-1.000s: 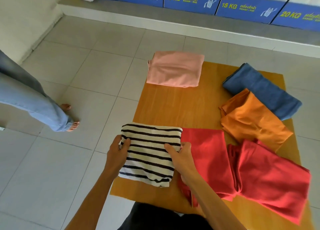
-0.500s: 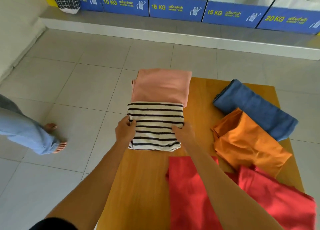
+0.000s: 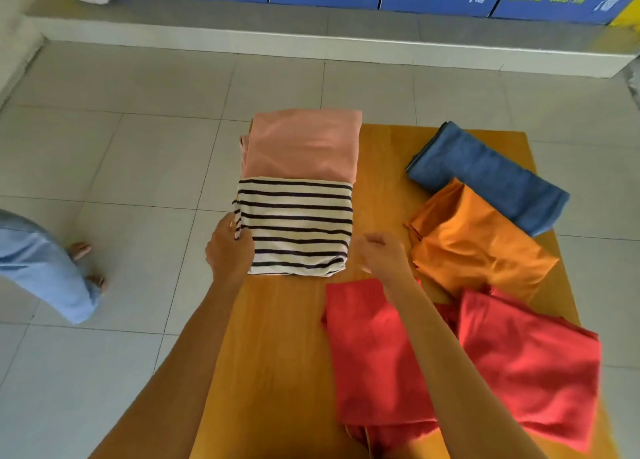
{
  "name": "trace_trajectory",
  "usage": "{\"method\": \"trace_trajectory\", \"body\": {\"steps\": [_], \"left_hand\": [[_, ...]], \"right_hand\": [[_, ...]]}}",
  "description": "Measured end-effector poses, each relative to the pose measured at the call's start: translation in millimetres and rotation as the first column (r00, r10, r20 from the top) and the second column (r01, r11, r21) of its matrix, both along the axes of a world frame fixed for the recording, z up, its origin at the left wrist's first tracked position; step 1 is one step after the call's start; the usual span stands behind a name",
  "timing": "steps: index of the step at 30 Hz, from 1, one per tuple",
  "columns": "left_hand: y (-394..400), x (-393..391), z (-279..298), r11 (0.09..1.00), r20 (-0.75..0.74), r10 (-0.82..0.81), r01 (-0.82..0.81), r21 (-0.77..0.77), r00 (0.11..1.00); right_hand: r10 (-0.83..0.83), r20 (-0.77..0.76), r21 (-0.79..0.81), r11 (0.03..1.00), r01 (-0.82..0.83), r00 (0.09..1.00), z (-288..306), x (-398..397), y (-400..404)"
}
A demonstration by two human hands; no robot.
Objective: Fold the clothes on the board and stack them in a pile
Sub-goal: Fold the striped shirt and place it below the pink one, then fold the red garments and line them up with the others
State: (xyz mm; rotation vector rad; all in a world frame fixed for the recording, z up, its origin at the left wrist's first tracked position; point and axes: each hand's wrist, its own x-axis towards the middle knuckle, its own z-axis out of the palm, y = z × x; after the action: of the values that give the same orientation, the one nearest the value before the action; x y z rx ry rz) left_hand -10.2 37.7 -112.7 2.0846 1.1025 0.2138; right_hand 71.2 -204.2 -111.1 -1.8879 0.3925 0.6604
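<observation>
Since half a second ago, the right hand (image 3: 382,256) has let go of the folded striped shirt (image 3: 294,225) and drawn back toward the right, while the left hand (image 3: 228,249) has stayed on the shirt's left edge. The shirt itself has barely shifted: its far edge lies over the near part of the folded pink garment (image 3: 303,143) at the far left corner of the wooden board (image 3: 277,354), so the pile has begun but the two pieces are not yet squared up.

The left hand's fingers curl round the striped shirt's left edge, pinching it. The right hand hovers just beside the shirt's right near corner, its fingers loosely curled and holding nothing; it is blurred, so the finer pose is unclear.

The relation that matters next is that the unfolded red garment (image 3: 377,351) lies directly beneath and nearer than the right hand, its long axis running toward the person. The right hand is clearly the closer one. The orange garment (image 3: 478,244), blue garment (image 3: 488,174) and second red garment (image 3: 530,361) wait farther right.
</observation>
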Motion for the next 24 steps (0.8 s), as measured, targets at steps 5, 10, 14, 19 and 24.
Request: {"method": "trace_trajectory", "body": {"steps": [5, 10, 14, 19, 24], "left_hand": [[-90, -31, 17, 0.976, 0.253, -0.208, 0.186, 0.109, 0.945], [-177, -22, 0, 0.692, 0.1, -0.717, 0.722, -0.015, 0.69], [-189, -24, -16, 0.514, -0.265, -0.827, 0.858, 0.002, 0.496], [-169, -49, -10, 0.622, -0.341, -0.752, 0.778, -0.086, 0.564], [-120, -98, -2, 0.724, -0.285, -0.663, 0.497, -0.478, 0.692]], "right_hand": [[-0.139, 0.012, 0.101, 0.985, 0.138, 0.99, 16, -70, -86], [-0.202, 0.019, -0.097, 0.974, 0.203, 0.979, 9, -146, -146], [-0.276, 0.081, -0.332, 0.899, 0.287, 0.958, 7, -193, -166], [-0.134, -0.13, -0.486, 0.872, 0.055, 0.982, -2, -234, -168], [-0.159, -0.133, -0.238, 0.963, 0.125, 0.978, -11, -233, -139]]}}
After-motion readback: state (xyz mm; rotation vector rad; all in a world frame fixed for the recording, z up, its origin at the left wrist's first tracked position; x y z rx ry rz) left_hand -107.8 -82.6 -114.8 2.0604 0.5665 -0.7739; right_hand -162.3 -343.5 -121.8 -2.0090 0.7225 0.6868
